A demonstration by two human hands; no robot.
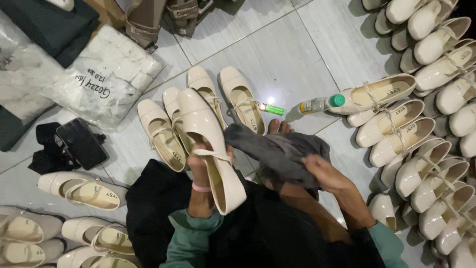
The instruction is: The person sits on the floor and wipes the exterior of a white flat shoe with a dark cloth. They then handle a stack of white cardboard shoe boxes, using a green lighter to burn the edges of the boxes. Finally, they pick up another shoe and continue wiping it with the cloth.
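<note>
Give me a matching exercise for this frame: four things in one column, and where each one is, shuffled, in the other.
Things:
1. cream shoe
2. grey cloth
3. green lighter
4. black phone

Places:
A. on the tiles beside a small green-capped bottle
B. held up in the left hand
C. on dark fabric at the left
D. gripped in the right hand

Pairs: 1-B, 2-D, 3-A, 4-C

Pale glossy floor tiles (297, 44) with dark grout lines, one bright light glare (270, 100)
</note>
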